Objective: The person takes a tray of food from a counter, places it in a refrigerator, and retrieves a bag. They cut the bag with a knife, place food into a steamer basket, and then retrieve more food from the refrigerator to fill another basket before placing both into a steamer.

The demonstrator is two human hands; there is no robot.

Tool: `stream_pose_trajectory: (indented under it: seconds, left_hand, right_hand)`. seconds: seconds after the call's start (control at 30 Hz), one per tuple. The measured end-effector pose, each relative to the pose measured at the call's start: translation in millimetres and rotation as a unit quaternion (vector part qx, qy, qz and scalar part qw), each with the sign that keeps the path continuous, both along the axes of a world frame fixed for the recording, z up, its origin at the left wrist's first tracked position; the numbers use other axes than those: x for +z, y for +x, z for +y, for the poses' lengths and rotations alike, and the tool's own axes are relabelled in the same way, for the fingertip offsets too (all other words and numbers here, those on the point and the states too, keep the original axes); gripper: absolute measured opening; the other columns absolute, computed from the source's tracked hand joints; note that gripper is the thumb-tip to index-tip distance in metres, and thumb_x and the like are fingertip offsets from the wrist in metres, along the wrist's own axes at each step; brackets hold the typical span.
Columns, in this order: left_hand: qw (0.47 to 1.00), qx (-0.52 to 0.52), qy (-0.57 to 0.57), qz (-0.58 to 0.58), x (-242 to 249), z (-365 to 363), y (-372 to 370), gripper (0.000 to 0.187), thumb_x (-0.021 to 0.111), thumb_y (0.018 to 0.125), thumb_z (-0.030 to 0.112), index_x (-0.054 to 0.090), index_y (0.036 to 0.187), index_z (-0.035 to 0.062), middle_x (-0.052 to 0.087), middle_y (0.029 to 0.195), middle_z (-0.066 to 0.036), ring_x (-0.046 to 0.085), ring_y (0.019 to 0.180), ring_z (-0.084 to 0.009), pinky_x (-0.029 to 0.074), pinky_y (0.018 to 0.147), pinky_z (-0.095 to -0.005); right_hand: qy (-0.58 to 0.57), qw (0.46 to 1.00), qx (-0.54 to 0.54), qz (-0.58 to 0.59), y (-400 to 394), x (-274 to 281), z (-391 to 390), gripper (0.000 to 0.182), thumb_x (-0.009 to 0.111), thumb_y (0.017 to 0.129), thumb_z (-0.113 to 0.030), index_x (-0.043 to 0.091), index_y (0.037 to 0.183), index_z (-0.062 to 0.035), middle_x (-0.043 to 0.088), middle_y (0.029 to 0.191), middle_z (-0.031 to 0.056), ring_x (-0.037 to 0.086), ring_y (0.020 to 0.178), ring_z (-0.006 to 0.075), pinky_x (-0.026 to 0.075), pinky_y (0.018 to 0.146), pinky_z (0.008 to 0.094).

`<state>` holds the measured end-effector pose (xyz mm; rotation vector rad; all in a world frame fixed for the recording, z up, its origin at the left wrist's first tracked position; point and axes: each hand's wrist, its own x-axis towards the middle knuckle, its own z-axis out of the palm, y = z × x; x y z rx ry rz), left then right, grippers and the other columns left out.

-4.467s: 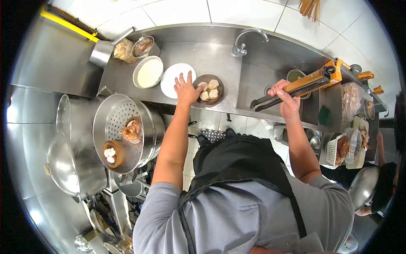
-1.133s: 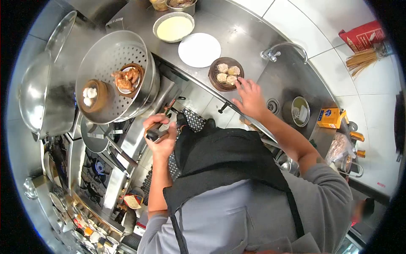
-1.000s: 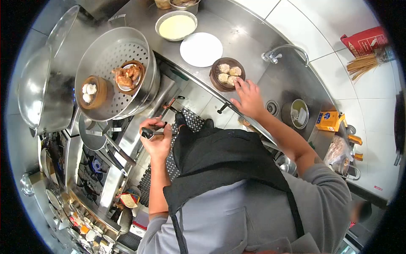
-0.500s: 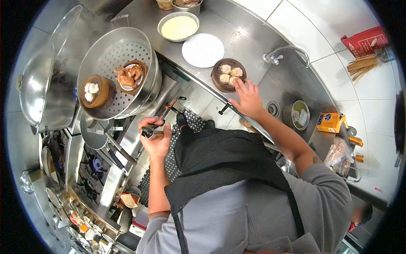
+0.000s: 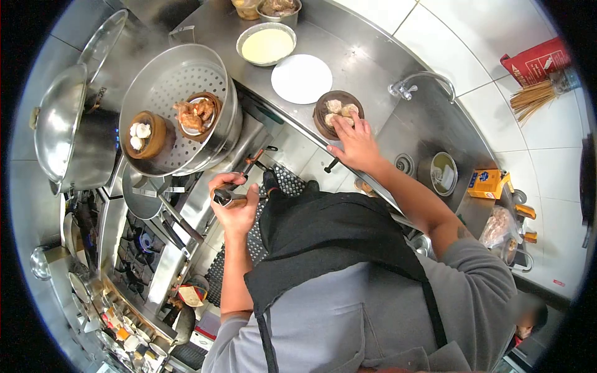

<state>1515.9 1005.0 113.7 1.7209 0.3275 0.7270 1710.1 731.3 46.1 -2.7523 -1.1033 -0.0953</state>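
My left hand [image 5: 235, 200] is wrapped round the dark handles of a pair of tongs [image 5: 249, 165], low between the stove side and the counter. Over the counter edge, my right hand [image 5: 356, 142] has its fingers spread, with the fingertips on or just above the dumplings [image 5: 334, 105] in a round steamer basket [image 5: 321, 118]. The fingers hide part of those dumplings. Beside this basket lies a white round disc [image 5: 301, 79]. A large perforated steamer pot [image 5: 176, 158] holds a basket of white pieces [image 5: 141, 130] and another of browned pieces [image 5: 196, 114].
A bowl of pale yellow contents [image 5: 267, 46] stands behind the disc. To the right are a sink faucet [image 5: 404, 90], a metal pot [image 5: 438, 173] and a yellow box [image 5: 485, 183]. Lidded pots [image 5: 59, 124] and a lit burner [image 5: 145, 241] are at the left. A person [image 5: 525, 320] is at the lower right.
My right hand has shifted slightly left and down, its fingers now reaching further across the dumplings. The whole view has moved a little; my left hand keeps its grip.
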Motion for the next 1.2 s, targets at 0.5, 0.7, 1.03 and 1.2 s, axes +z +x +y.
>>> stream_pose_trajectory:
  seconds: [0.5, 0.7, 1.03, 1.2]
  left_hand:
    - [0.958, -0.196, 0.191, -0.085, 6, -32, 60, 0.053, 0.083, 0.06, 0.013, 0.052, 0.104, 0.0109, 0.062, 0.119, -0.011, 0.05, 0.12, -0.0368, 0.037, 0.101, -0.0504]
    - [0.882, -0.258, 0.379, 0.111, 28, -24, 66, 0.079, 0.088, 0.064, 0.04, 0.051, 0.128, 0.0125, 0.045, 0.143, -0.018, 0.028, 0.141, -0.0403, 0.024, 0.112, -0.056]
    - [0.68, 0.352, 0.601, 0.229, 331, 471, 73, 0.066, 0.06, 0.094, 0.046, 0.048, 0.141, 0.0008, 0.056, 0.135, -0.021, 0.053, 0.126, -0.0325, 0.037, 0.109, -0.0408]
    - [0.784, 0.268, 0.432, 0.356, 378, 760, 41, 0.078, 0.049, 0.092, 0.061, 0.027, 0.156, 0.0225, 0.024, 0.16, -0.018, 0.031, 0.143, -0.0372, 0.026, 0.117, -0.0488]
  right_hand:
    - [0.307, 0.886, 0.235, 0.257, -46, 36, 78, 0.082, 0.077, 0.07, -0.03, 0.044, 0.14, -0.004, 0.042, 0.142, 0.0205, 0.035, 0.135, 0.0428, 0.031, 0.111, 0.0508]
    - [0.345, 0.87, 0.172, 0.307, -40, -15, 92, 0.064, 0.082, 0.052, -0.015, 0.056, 0.11, -0.0068, 0.058, 0.114, 0.0175, 0.052, 0.111, 0.042, 0.041, 0.099, 0.0464]
    - [0.236, 0.962, 0.037, 0.133, -35, -129, 78, 0.063, 0.079, 0.054, -0.013, 0.053, 0.111, -0.0056, 0.05, 0.119, 0.0157, 0.044, 0.123, 0.0379, 0.036, 0.106, 0.0478]
    - [0.153, 0.944, -0.14, 0.257, -25, -183, 71, 0.069, 0.077, 0.066, -0.014, 0.045, 0.126, -0.0039, 0.05, 0.13, 0.0191, 0.047, 0.125, 0.0366, 0.04, 0.103, 0.0467]
